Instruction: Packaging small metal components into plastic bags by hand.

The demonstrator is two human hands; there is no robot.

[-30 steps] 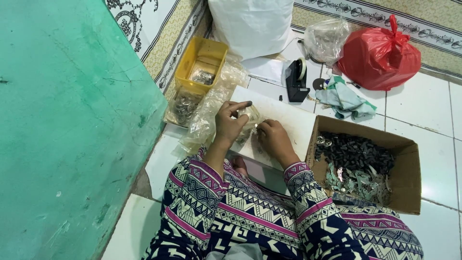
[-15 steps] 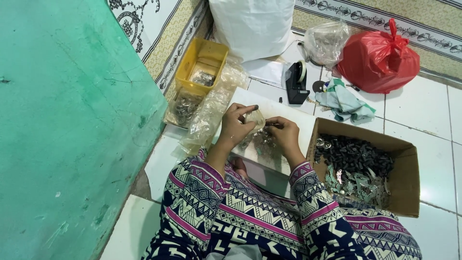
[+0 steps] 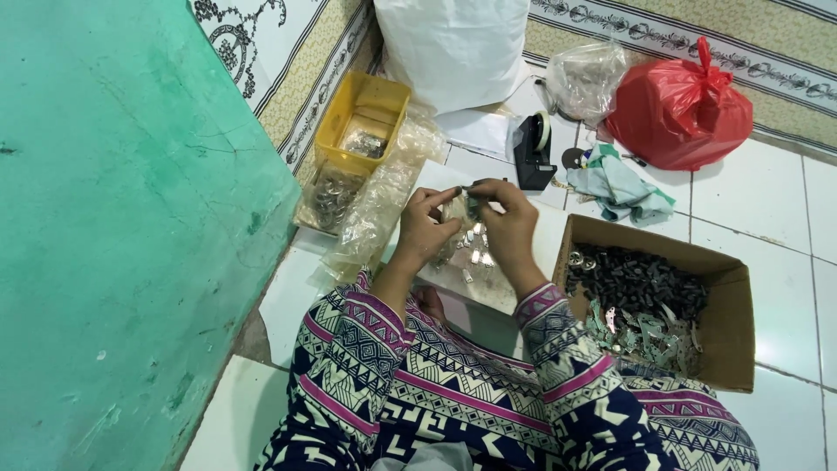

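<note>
My left hand (image 3: 425,228) and my right hand (image 3: 507,225) meet over a white board (image 3: 540,228) on the floor. Together they pinch a small clear plastic bag (image 3: 459,209) with small silvery pieces in it. Several small silvery metal pieces (image 3: 475,258) lie on the board just below my hands. Both arms wear patterned navy, white and pink sleeves. What sits inside the bag is too small to make out.
A cardboard box (image 3: 728,296) of dark and silvery small parts stands at the right. A yellow tray (image 3: 362,122), crumpled clear plastic bags (image 3: 379,196), a black tape dispenser (image 3: 532,153), a cloth (image 3: 619,187), a red bag (image 3: 680,109) and a white sack (image 3: 453,48) lie ahead. A green wall (image 3: 113,227) is at the left.
My right hand has come up from the board to join my left hand at the small bag. Several metal pieces now lie loose below my hands.
</note>
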